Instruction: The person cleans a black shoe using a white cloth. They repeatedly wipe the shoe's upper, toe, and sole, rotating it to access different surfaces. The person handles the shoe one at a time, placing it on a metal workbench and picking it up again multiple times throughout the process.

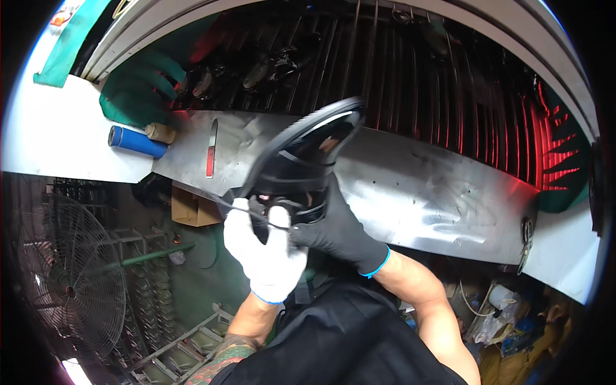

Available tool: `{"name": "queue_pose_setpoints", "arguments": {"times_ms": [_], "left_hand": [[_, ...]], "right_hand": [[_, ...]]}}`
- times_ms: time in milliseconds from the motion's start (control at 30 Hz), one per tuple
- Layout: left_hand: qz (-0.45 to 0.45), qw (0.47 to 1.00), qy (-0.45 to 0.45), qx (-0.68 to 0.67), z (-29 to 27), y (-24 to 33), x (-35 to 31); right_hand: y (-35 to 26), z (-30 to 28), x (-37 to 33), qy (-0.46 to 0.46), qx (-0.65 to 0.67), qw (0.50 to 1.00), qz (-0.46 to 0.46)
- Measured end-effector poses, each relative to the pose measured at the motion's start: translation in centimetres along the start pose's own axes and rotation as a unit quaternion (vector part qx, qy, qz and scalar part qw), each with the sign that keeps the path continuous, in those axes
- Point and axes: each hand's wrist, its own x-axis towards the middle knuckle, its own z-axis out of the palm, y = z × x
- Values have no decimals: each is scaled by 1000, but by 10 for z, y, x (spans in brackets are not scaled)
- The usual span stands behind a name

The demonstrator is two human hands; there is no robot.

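Observation:
A glossy black shoe [301, 157] is tilted in front of me, its toe pointing up and to the right and its sole edge turned to the left. My right hand [340, 228], in a dark grey glove with a blue cuff, is closed around the shoe's near right side. My left hand [266, 253], in a white glove, grips the shoe near its opening, thumb and fingers on either side of the edge. Across the white fingers runs a thin dark strip [253, 213]; whether it belongs to the shoe I cannot tell.
Beyond the shoe, a metal ledge [430, 199] borders a slatted conveyor [398, 83] lit red, with several black shoes [260, 72] on it. A red-handled knife [210, 157], a blue roll [136, 141] and scissors [526, 244] lie around. A fan [70, 282] stands left.

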Motion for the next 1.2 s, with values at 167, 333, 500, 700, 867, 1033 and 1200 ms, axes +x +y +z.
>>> {"name": "queue_pose_setpoints", "arguments": {"times_ms": [167, 333, 500, 700, 867, 1033, 1200], "left_hand": [[42, 976, -9, -214, -41, -28, 12], [87, 979, -108, -152, -20, -38, 56], [18, 906, -326, -271, -26, -42, 73], [12, 863, -349, -364, -5, -57, 58], [-53, 819, -370, -436, 2, -57, 53], [60, 906, -261, -326, -8, -40, 49], [48, 960, -237, -144, -19, -22, 65]], "right_hand": [[9, -49, -4, 46, 133, 981, 131], [29, -54, -26, 32, 104, 982, 155], [25, -45, -28, 27, 108, 980, 162], [13, -49, -28, 3, 211, 956, 203], [15, -50, -28, -8, 252, 948, 197], [21, -49, -28, 0, 262, 945, 194], [5, -36, -26, 58, 155, 963, 215]]}}
